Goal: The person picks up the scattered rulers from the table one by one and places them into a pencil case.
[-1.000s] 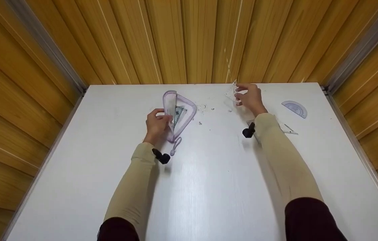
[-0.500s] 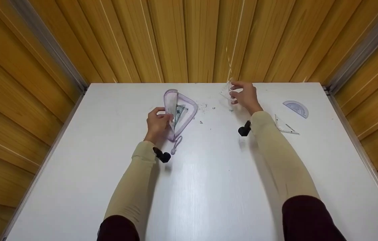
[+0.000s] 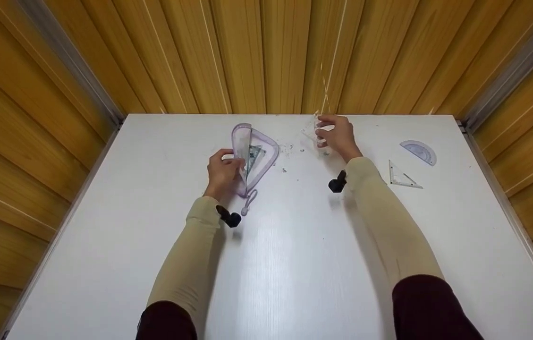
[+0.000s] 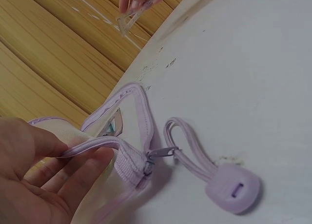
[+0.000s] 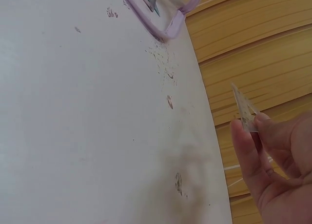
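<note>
A mesh zipper pouch with lilac edging [image 3: 270,163] lies toward the back of the table, its mouth spread apart. My left hand [image 3: 221,172] pinches the near edge of that mouth between thumb and fingers. Inside the pouch shows a greenish clear set square [image 3: 255,155]. A lilac cord pull [image 4: 233,187] hangs from the zipper in the left wrist view. To the right, my right hand [image 3: 339,137] holds a clear triangular set square [image 5: 245,109] in the air between thumb and fingers, above the table's back edge.
On the right of the white table [image 3: 285,264] lie a bluish protractor [image 3: 419,152] and another clear set square [image 3: 403,177]. Dark marks [image 5: 163,63] dot the surface near the pouch. Wood-look panels [image 3: 285,56] rise behind the table and at both sides.
My right hand has moved left toward the pouch with the set square, uncovering the other set square on the table. The left hand keeps its hold on the pouch.
</note>
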The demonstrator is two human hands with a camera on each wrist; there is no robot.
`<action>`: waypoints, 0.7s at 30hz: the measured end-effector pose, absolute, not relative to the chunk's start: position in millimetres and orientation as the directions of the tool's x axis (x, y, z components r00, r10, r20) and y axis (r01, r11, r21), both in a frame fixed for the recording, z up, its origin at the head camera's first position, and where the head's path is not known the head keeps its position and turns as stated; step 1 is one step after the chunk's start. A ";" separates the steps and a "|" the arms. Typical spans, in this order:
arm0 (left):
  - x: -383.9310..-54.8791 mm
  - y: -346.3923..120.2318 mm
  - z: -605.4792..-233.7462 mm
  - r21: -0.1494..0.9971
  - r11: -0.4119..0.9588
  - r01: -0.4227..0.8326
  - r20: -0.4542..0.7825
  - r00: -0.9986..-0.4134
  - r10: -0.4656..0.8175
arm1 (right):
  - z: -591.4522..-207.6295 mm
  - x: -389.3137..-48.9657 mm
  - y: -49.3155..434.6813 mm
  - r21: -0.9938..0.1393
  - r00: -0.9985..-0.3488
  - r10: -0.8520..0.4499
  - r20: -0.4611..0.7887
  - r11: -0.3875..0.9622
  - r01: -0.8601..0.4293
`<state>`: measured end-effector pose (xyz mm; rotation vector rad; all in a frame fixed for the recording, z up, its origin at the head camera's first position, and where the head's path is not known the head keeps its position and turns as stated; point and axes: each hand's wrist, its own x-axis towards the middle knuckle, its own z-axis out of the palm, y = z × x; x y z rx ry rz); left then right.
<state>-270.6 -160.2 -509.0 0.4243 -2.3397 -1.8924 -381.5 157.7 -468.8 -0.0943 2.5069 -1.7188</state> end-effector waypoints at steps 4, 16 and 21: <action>-268.6 -159.8 -509.6 0.971 0.178 -0.159 -0.106 -0.954 -0.279 | -470.5 -379.5 151.7 -0.939 -0.992 -0.115 -0.054 0.343 0.012; -266.7 -158.0 -506.9 0.977 0.151 -0.147 -0.098 -0.951 -0.294 | -474.3 -374.9 130.5 -0.952 -0.989 -0.134 -0.063 0.304 0.020; -267.0 -160.1 -506.6 0.978 0.136 -0.160 -0.114 -0.949 -0.294 | -475.4 -374.0 119.9 -0.956 -0.987 -0.141 -0.070 0.292 0.026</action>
